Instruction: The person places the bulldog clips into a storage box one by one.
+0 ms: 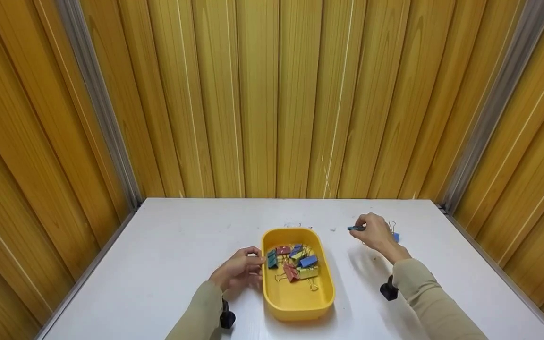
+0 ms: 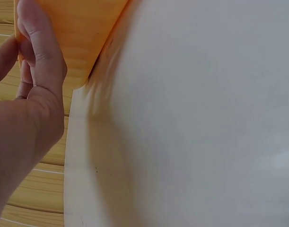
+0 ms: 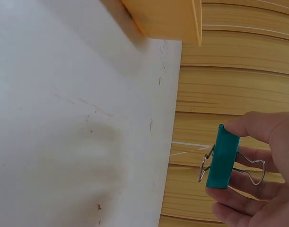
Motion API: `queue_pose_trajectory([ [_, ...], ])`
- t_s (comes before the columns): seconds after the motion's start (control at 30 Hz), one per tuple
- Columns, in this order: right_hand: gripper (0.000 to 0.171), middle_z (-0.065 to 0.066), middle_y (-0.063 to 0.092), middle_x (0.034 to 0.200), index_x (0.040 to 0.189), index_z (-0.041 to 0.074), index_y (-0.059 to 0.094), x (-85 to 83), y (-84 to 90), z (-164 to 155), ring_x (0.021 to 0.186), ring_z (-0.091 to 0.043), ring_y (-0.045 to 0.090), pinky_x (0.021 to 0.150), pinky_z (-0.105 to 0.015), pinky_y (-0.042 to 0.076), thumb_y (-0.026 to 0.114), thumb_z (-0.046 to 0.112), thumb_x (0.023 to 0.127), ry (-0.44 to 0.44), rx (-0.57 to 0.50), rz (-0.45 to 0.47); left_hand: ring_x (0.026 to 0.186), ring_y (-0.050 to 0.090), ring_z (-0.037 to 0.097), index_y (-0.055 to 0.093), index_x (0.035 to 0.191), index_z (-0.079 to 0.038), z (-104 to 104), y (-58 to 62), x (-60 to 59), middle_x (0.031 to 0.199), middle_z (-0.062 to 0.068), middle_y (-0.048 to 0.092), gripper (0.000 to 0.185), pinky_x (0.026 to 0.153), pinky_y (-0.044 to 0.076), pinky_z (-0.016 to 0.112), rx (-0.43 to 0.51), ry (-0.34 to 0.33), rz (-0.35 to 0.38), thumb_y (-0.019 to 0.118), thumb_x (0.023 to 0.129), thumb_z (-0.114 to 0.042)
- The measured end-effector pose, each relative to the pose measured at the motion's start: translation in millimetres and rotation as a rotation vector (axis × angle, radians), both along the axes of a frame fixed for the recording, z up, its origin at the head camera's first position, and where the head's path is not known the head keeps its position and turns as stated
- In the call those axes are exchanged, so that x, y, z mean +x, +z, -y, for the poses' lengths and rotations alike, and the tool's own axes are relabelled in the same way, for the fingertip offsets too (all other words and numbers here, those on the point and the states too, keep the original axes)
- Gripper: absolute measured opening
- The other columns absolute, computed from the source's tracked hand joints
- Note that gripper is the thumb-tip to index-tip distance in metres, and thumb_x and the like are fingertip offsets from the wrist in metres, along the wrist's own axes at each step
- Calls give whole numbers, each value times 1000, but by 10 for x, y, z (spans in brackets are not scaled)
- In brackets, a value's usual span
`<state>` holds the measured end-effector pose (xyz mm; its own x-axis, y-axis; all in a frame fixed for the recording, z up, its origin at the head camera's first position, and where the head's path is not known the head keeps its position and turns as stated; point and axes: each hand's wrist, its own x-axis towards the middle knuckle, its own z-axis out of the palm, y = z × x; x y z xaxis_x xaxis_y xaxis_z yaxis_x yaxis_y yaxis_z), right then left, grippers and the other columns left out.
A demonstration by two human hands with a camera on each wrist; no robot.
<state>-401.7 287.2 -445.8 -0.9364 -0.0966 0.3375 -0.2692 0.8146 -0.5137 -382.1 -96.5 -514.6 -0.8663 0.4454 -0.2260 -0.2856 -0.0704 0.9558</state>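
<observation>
A yellow plastic bin [image 1: 298, 302] stands on the white table. Inside it lies a loose pile of binder clips in red, blue, yellow-green and dark green, among them a blue clip [image 1: 309, 261]. My left hand [image 1: 240, 269] holds the bin's left side, thumb by the rim and fingers along the outer wall [image 2: 83, 38]. Off to the right of the bin, my right hand [image 1: 375, 233] pinches a teal binder clip [image 3: 223, 158] by its ends between thumb and fingers, raised above the table. Both wire handles of this clip stick out sideways.
Partly hidden behind my right hand is another blue binder clip [image 1: 396, 237] with its wire handle up. Wood-patterned panels [image 1: 295, 94] enclose the back and both sides of the white table [image 1: 158, 264]. Small dark marks dot the tabletop.
</observation>
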Motion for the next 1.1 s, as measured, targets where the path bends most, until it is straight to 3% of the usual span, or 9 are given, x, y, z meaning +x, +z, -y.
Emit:
queue_pose_trajectory([
  [0.53,16,-13,60,87,86,2,68,-6,176,284,80,-23,62,71,-38,55,74,16,80,43,-2,-28,71,64,13,52,99,-10,-7,9,-33,93,10,68,17,62,57,24,-20,-8,-29,65,89,-15],
  [0.77,17,-11,58,83,85,3,69,7,213,456,72,-20,64,66,-34,55,76,17,79,73,-25,-30,70,61,12,48,101,-10,-34,3,-41,85,4,64,17,60,57,23,3,-5,0,62,91,-12],
  [1.1,16,-9,60,82,84,4,69,16,226,677,75,-20,60,70,-36,53,77,18,79,110,-7,-54,74,63,14,50,106,-9,-42,12,-52,103,15,66,22,63,58,25,-13,7,7,64,91,-15],
])
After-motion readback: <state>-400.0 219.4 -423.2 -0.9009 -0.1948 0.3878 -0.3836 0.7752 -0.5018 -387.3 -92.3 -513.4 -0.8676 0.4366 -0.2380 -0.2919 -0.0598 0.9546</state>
